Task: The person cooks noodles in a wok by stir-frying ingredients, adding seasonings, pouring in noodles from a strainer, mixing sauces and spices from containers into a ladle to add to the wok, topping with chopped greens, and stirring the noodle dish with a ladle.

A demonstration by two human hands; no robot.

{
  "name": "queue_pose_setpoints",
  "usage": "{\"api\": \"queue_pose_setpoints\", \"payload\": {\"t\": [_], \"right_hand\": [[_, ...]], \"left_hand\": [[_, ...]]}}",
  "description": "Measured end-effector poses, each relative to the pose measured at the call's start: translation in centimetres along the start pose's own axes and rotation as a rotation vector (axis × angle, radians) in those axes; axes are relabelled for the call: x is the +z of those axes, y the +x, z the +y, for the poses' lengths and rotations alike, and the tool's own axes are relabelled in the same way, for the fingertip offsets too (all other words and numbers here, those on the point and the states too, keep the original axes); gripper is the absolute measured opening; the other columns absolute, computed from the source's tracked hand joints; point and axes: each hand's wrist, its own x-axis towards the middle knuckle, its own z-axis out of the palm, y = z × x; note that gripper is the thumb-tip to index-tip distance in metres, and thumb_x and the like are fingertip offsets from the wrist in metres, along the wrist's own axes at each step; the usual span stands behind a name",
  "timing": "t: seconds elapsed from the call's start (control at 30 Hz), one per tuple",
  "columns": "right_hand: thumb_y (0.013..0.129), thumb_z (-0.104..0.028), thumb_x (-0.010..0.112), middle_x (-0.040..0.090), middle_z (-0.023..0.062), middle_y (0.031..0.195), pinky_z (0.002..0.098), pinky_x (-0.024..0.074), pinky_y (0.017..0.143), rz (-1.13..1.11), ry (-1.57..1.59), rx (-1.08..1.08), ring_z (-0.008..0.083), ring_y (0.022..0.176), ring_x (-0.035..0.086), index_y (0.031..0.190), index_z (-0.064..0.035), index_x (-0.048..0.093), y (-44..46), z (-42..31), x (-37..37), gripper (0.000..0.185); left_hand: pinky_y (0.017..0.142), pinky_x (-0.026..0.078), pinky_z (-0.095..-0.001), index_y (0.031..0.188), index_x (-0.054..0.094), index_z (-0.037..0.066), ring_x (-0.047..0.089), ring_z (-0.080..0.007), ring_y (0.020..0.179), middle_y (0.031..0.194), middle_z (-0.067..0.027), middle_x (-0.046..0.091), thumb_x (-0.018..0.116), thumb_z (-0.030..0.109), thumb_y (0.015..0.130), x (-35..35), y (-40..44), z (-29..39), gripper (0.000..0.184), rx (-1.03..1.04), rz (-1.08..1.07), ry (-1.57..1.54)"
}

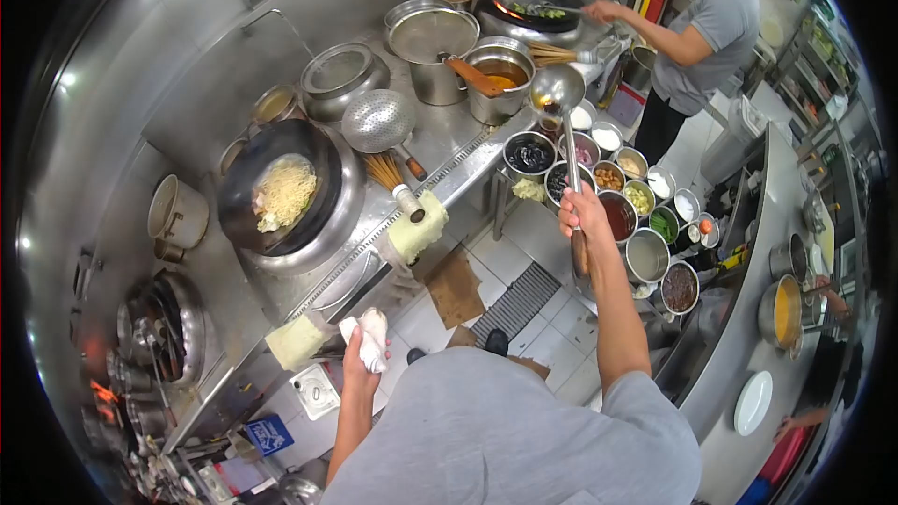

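Observation:
My right hand (584,212) is closed round the long handle of a metal ladle (558,86). The ladle's bowl is up over the seasoning pots, beside a pot of brown liquid (505,71). In my left hand (359,355) is a bunched white cloth (372,335), held low in front of the counter edge. A black wok (281,189) sits on the range to the left, with pale noodles (285,192) in it. Right of the wok, a perforated strainer (378,121) and a bamboo brush (393,182) lie on the steel counter.
Several pots of sauces and seasonings (622,215) crowd the area right of the ladle. A co-worker (706,37) stirs greens in another wok (538,11) at the back. A steel counter with a white plate (753,403) runs along the right. Cardboard (453,285) lies on the floor.

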Motion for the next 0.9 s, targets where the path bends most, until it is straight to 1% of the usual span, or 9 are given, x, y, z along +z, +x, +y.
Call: {"api": "queue_pose_setpoints", "payload": {"t": [0.17, 0.27, 0.5, 0.6, 0.63, 0.67, 0.77, 0.83, 0.9], "right_hand": [[0.095, -0.011, 0.049, 0.043, 0.0007, 0.069, 0.0273, 0.0368, 0.034, -0.144, -0.117, -0.064, 0.0083, 0.043, 0.039, 0.123, -0.0114, 0.041, 0.9, -3.6, 9.3, 0.029], [0.096, -0.012, 0.047, 0.043, -0.0005, 0.068, 0.0257, 0.0355, 0.033, -0.338, 0.041, 0.038, 0.0071, 0.042, 0.038, 0.121, -0.0112, 0.048, 1.3, -3.3, 17.2, 0.025], [0.097, -0.013, 0.047, 0.041, -0.0044, 0.069, 0.0193, 0.0328, 0.036, -0.664, 0.245, 0.454, 0.0011, 0.043, 0.035, 0.119, -0.0028, 0.051, 6.7, 11.0, 34.3, 0.024], [0.093, -0.008, 0.054, 0.046, -0.0016, 0.068, 0.0235, 0.0344, 0.041, -0.604, -0.136, 0.469, 0.0051, 0.047, 0.041, 0.107, -0.0043, 0.047, 10.4, 18.1, 40.4, 0.016], [0.093, -0.009, 0.053, 0.048, 0.0001, 0.069, 0.0257, 0.0381, 0.041, -0.461, -0.370, 0.334, 0.0070, 0.048, 0.044, 0.104, -0.0017, 0.044, 10.8, 20.1, 42.4, 0.016], [0.090, -0.010, 0.055, 0.046, 0.0003, 0.067, 0.0281, 0.0413, 0.042, -0.513, -0.681, 0.266, 0.0088, 0.047, 0.044, 0.110, 0.0007, 0.043, 13.2, 22.2, 43.6, 0.025], [0.086, -0.013, 0.056, 0.056, 0.0085, 0.072, 0.0334, 0.0461, 0.045, -0.490, -0.991, 0.055, 0.0170, 0.051, 0.054, 0.116, 0.0026, 0.042, 17.4, 27.4, 45.2, 0.037], [0.084, -0.013, 0.055, 0.064, 0.0238, 0.088, 0.0401, 0.0521, 0.056, -0.440, -1.425, -0.044, 0.0302, 0.062, 0.064, 0.126, 0.0040, 0.038, 18.0, 29.3, 46.2, 0.049], [0.084, -0.015, 0.057, 0.064, 0.0261, 0.088, 0.0431, 0.0522, 0.061, -0.506, -1.453, -0.112, 0.0344, 0.067, 0.065, 0.129, 0.0019, 0.038, 15.6, 28.0, 46.1, 0.051]], "left_hand": [[0.057, 0.057, -0.0357, 0.116, 0.056, -0.002, 0.067, -0.0246, 0.073, 0.091, -0.0144, 0.067, 0.056, 0.034, 0.094, -0.6, 0.1, 1.5, 0.042, 0.005, -0.012, 0.083], [0.059, 0.058, -0.0348, 0.116, 0.057, -0.002, 0.068, -0.0224, 0.075, 0.093, -0.0136, 0.067, 0.056, 0.031, 0.095, -3.0, -0.5, 2.8, 0.040, 0.060, -0.018, 0.105], [0.060, 0.058, -0.0338, 0.119, 0.054, -0.001, 0.068, -0.0216, 0.079, 0.097, -0.0133, 0.067, 0.056, 0.029, 0.094, -12.6, -3.2, 7.0, 0.040, 0.197, 0.060, -0.025], [0.059, 0.058, -0.0345, 0.121, 0.052, 0.000, 0.068, -0.0227, 0.078, 0.098, -0.0133, 0.066, 0.056, 0.029, 0.094, -18.4, -4.5, 7.5, 0.040, 0.187, 0.115, -0.067], [0.058, 0.058, -0.0349, 0.122, 0.051, 0.000, 0.067, -0.0230, 0.077, 0.098, -0.0133, 0.066, 0.056, 0.028, 0.094, -20.2, -4.7, 7.7, 0.040, 0.176, 0.169, -0.081], [0.058, 0.058, -0.0353, 0.121, 0.051, 0.000, 0.067, -0.0230, 0.076, 0.098, -0.0134, 0.066, 0.056, 0.027, 0.093, -21.3, -5.6, 8.4, 0.039, 0.204, 0.208, -0.104], [0.048, 0.055, -0.0337, 0.120, 0.051, 0.000, 0.066, -0.0229, 0.066, 0.090, -0.0143, 0.065, 0.059, 0.024, 0.091, -24.2, -7.4, 9.3, 0.038, 0.327, 0.367, -0.174], [0.054, 0.057, -0.0367, 0.121, 0.050, 0.001, 0.067, -0.0245, 0.074, 0.097, -0.0152, 0.064, 0.058, 0.023, 0.092, -26.9, -7.4, 9.1, 0.038, 0.344, 0.435, -0.255], [0.057, 0.057, -0.0381, 0.123, 0.049, 0.001, 0.066, -0.0251, 0.078, 0.101, -0.0154, 0.063, 0.058, 0.023, 0.092, -28.1, -7.6, 9.7, 0.039, 0.341, 0.417, -0.272]]}}
